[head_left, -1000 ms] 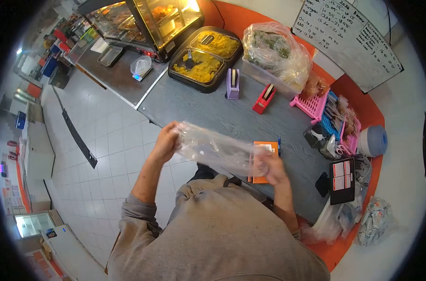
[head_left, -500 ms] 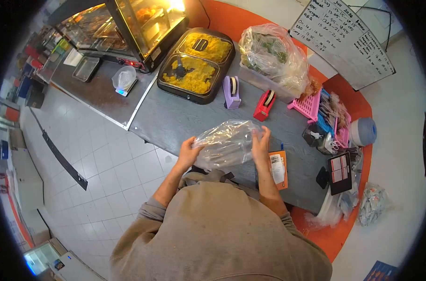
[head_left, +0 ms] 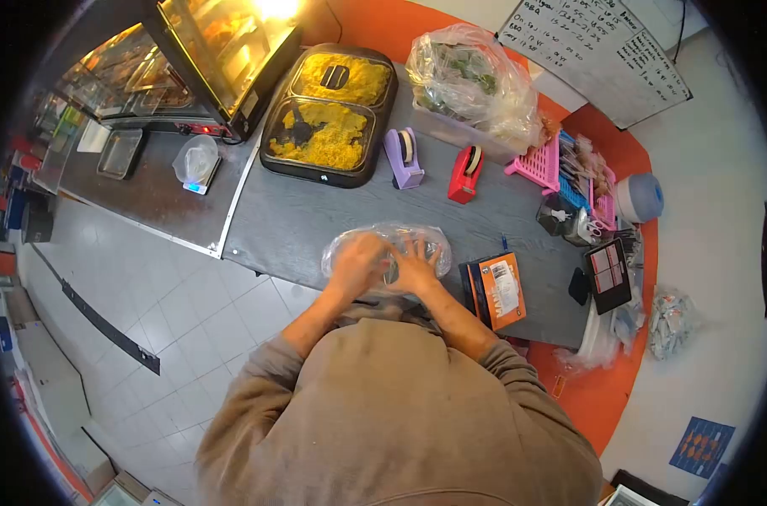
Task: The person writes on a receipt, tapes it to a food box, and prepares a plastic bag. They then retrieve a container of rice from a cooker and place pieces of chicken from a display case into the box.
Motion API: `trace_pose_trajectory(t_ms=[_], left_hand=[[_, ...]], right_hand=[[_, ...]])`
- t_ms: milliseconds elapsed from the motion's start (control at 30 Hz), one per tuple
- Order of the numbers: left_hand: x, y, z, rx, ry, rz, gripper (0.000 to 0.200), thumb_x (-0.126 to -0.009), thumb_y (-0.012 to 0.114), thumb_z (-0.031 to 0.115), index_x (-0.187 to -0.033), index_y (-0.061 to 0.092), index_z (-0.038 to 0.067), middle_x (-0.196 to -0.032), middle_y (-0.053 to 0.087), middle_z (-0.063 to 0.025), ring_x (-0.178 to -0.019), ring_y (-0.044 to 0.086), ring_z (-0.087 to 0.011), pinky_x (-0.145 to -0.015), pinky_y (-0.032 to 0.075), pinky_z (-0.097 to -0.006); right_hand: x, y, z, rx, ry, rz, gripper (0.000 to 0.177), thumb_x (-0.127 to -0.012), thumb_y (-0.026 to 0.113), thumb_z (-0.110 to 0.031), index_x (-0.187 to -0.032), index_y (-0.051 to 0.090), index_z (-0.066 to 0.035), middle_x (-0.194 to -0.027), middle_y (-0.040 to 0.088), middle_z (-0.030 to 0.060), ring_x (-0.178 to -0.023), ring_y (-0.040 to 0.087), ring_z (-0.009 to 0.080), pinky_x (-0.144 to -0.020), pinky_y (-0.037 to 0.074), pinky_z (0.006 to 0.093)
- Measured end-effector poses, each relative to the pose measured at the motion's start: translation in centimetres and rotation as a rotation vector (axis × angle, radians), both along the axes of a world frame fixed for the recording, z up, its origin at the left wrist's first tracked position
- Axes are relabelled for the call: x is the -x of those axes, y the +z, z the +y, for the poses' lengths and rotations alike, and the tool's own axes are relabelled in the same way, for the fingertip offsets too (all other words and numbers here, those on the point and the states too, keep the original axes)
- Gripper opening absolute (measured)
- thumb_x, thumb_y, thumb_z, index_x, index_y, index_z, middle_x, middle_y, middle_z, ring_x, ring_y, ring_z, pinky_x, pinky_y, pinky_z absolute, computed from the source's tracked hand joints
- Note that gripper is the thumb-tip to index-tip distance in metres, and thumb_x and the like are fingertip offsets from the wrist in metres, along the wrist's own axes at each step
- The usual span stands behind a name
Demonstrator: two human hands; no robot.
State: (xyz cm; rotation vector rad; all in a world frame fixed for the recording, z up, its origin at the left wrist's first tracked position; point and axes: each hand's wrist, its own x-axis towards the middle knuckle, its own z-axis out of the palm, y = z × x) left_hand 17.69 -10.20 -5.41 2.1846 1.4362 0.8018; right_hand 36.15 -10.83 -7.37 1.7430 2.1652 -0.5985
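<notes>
A clear plastic bag [head_left: 335, 255] lies flattened on the dark counter, close to its front edge. My left hand [head_left: 360, 263] is over the middle of the bag, blurred, with its fingers bent toward my other hand. Spread fingers of my right hand [head_left: 415, 266] press down on the right part of the bag. The two hands are close together, and they cover much of the plastic. Just right of them sits an orange and black box [head_left: 503, 291] with a white label.
Behind the bag stand a purple tape dispenser [head_left: 403, 160] and a red one [head_left: 465, 175]. A black two-part tray [head_left: 276, 169] of yellow food, a bin with bagged greens [head_left: 468, 80], a pink basket [head_left: 542, 164] and a small scale [head_left: 200, 181] are also on the counter [head_left: 282, 215].
The bag was held up and spread between both hands; it is now down on the counter. My hands have come together over it, and the right fingers have spread out. The view has shifted slightly.
</notes>
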Motion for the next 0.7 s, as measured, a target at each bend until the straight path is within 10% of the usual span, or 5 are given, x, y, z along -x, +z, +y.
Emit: trace_pose_trajectory(t_ms=[67,300,533,633,700], left_hand=[[-2.7,-4.7,2.1,0.749,-0.466,0.298,0.063,-0.074,0.073,0.022,-0.132,0.049,0.014,-0.143,0.043,-0.0133,-0.136,0.037,-0.0350,-0.097,0.043,-0.0484],[-2.9,-5.6,2.1,0.413,-0.252,1.054,0.081,-0.072,0.073,0.037,-0.142,0.040,0.014,-0.152,0.033,-0.0124,-0.140,0.033,-0.0292,-0.110,0.030,-0.0517],[-3.4,-4.8,3.7,0.664,-0.198,0.571,0.057,-0.081,0.070,0.039,-0.125,0.060,0.003,-0.121,0.064,-0.0170,-0.111,0.062,-0.0293,-0.093,0.049,-0.0415],[-5.7,-3.2,1.7,0.561,-0.307,0.200,0.056,-0.083,0.068,0.042,-0.117,0.064,-0.002,-0.118,0.064,-0.0199,-0.108,0.063,-0.0307,-0.094,0.049,-0.0397],[-9.4,2.1,0.1,1.073,-0.508,-0.042,0.068,-0.085,0.066,0.049,-0.125,0.058,-0.005,-0.130,0.057,-0.0221,-0.120,0.056,-0.0325,-0.102,0.043,-0.0387]], right_hand=[[-0.2,1.5,0.0,0.011,0.023,-0.052,0.113,-0.054,0.084,-0.054,-0.150,0.027,-0.034,-0.160,0.011,0.0133,-0.145,0.010,0.0440,-0.104,0.008,0.0773],[-5.1,2.2,0.6,-0.163,0.109,-0.150,0.076,-0.080,0.069,-0.054,-0.143,0.043,-0.020,-0.148,0.040,0.0161,-0.142,0.029,0.0333,-0.114,0.024,0.0517],[-9.8,7.2,-1.7,-0.720,-0.098,0.556,0.026,-0.080,0.070,-0.026,-0.099,0.068,-0.007,-0.107,0.065,0.0150,-0.106,0.060,0.0314,-0.090,0.046,0.0420],[-18.7,8.2,-4.7,-0.676,-0.530,0.418,0.041,-0.085,0.067,-0.034,-0.113,0.062,-0.004,-0.110,0.064,0.0172,-0.108,0.059,0.0342,-0.093,0.045,0.0430],[-24.6,5.5,-7.2,-0.535,-0.633,0.362,0.049,-0.089,0.064,-0.039,-0.121,0.059,-0.003,-0.113,0.064,0.0187,-0.109,0.059,0.0340,-0.094,0.045,0.0422]])
